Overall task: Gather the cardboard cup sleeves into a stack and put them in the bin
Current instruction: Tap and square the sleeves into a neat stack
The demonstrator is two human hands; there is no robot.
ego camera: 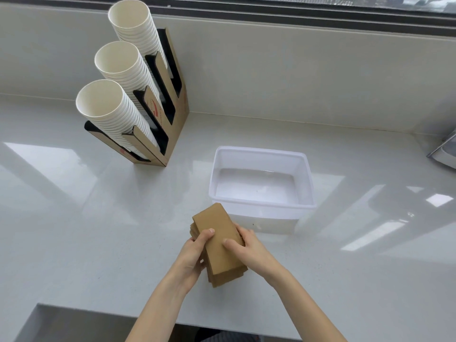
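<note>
A stack of flat brown cardboard cup sleeves is held just above the counter, in front of the bin. My left hand grips the stack's left edge with the thumb on top. My right hand grips its right edge, thumb pressed on the top sleeve. The sleeves lie roughly aligned, with the lower ones fanned out slightly at the near end. The translucent white plastic bin stands just beyond the stack, and nothing is inside it.
A cardboard cup holder with three tilted stacks of white paper cups stands at the back left. A grey object pokes in at the right edge. The counter's front edge has a cut-out at the lower left.
</note>
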